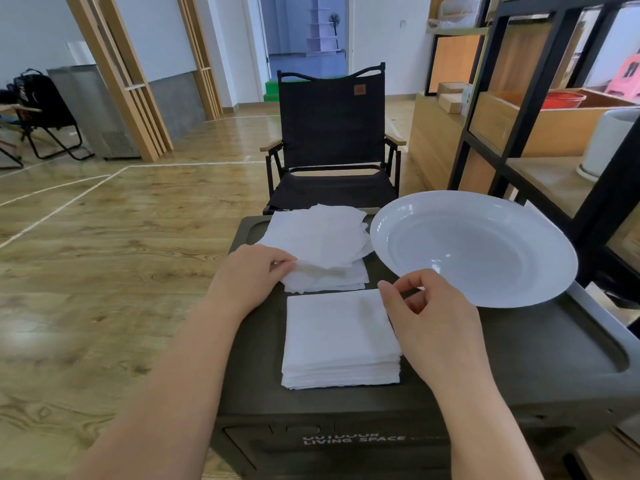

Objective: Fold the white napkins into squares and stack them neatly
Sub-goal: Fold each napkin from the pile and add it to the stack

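Observation:
A neat stack of folded white napkin squares (341, 341) lies on the dark green box lid (502, 358) in front of me. Behind it sits a loose pile of unfolded white napkins (322, 240). My left hand (249, 275) pinches the near left edge of the top napkin in that loose pile. My right hand (429, 317) hovers at the stack's far right corner, thumb and forefinger curled close together; whether they pinch the napkin corner is unclear.
A large white plate (474, 247) rests on the lid's right side, overhanging toward a black metal shelf (485, 133). A black folding chair (332, 140) stands just behind the box. Wooden floor stretches to the left.

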`<state>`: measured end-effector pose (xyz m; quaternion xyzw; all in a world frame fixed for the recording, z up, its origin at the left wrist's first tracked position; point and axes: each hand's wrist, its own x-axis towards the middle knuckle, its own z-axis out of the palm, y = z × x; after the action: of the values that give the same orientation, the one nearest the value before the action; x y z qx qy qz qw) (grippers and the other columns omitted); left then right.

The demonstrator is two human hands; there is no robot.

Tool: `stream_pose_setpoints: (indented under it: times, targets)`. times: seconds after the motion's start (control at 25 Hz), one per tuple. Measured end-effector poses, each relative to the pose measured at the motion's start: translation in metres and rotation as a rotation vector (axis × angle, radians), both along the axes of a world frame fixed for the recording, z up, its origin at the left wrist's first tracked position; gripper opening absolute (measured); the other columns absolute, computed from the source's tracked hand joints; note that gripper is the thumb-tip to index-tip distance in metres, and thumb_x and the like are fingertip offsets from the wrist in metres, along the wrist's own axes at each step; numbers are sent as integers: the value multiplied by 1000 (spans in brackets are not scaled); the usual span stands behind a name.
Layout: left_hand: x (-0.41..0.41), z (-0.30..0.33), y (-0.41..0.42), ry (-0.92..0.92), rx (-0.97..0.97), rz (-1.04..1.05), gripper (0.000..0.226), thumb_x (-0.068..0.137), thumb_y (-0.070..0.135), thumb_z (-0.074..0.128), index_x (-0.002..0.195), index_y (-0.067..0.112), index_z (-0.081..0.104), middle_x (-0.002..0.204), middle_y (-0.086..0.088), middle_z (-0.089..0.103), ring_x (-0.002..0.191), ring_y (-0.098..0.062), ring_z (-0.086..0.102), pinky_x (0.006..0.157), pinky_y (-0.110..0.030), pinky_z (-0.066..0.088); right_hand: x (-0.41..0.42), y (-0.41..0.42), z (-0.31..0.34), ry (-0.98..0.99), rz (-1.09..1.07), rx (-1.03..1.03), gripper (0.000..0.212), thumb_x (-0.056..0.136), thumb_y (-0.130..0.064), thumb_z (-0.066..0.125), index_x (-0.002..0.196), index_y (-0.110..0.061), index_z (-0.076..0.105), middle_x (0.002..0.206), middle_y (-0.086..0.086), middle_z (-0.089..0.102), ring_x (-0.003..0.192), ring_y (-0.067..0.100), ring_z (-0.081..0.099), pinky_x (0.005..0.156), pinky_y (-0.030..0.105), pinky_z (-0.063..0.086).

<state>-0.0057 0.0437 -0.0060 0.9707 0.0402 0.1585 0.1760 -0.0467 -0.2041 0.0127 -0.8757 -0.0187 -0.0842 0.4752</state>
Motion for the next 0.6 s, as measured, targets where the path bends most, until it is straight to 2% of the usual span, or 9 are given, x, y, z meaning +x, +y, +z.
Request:
stream_pose_setpoints:
  times: [0.16, 0.28, 0.36, 0.44, 0.48, 0.56, 0.6]
  targets:
    - [-1, -2, -8, -25, -28, 18, 19, 91, 32, 59, 98, 32, 77, 101, 18, 73, 93, -3, 62, 65, -9, 35, 1, -3, 0, -15, 7, 17, 17, 84, -48, 59, 78, -35, 51, 66, -10, 61, 60, 4, 58, 50, 11, 33]
    - [-5, 5, -14, -50, -217, 61, 10, 85, 28, 68, 83, 31, 77, 85, 18, 73, 81, 3, 61, 62, -6, 33, 1, -3, 0, -18, 18, 35, 14, 85, -46, 59, 81, -35, 51, 67, -10, 62, 60, 4, 58, 51, 11, 34]
    - [-11, 15, -18, -79, -311, 104, 8, 86, 26, 69, 84, 27, 76, 83, 16, 70, 79, 0, 59, 63, -7, 34, 1, -3, -1, -21, 19, 45, 13, 85, -45, 61, 86, -35, 53, 68, -10, 63, 61, 3, 59, 51, 10, 35]
    - [-29, 31, -26, -128, -181, 98, 9, 90, 26, 64, 90, 24, 73, 87, 15, 66, 80, -3, 54, 64, -7, 34, 0, -2, 2, -66, 68, 45, 19, 83, -43, 65, 96, -39, 51, 83, -17, 62, 72, -2, 57, 56, 6, 36]
    - [-42, 41, -33, -189, -63, 29, 9, 91, 27, 63, 91, 23, 71, 89, 15, 65, 83, -5, 54, 66, -9, 34, -2, 0, 4, -106, 133, 24, 31, 81, -41, 68, 105, -44, 47, 99, -24, 58, 85, -6, 53, 64, 4, 36]
    - [-74, 63, -50, -275, 110, -175, 11, 92, 33, 58, 90, 27, 66, 90, 17, 65, 88, -6, 56, 70, -16, 37, -6, 4, 9, -217, 258, -93, 59, 78, -41, 71, 123, -54, 35, 126, -31, 36, 114, -10, 30, 89, 9, 28]
    - [-90, 70, -58, -266, 103, -225, 13, 91, 42, 53, 90, 34, 63, 87, 19, 65, 84, -1, 56, 68, -17, 39, -7, 5, 11, -266, 307, -144, 62, 77, -43, 71, 125, -55, 35, 134, -30, 30, 122, -9, 20, 97, 15, 24]
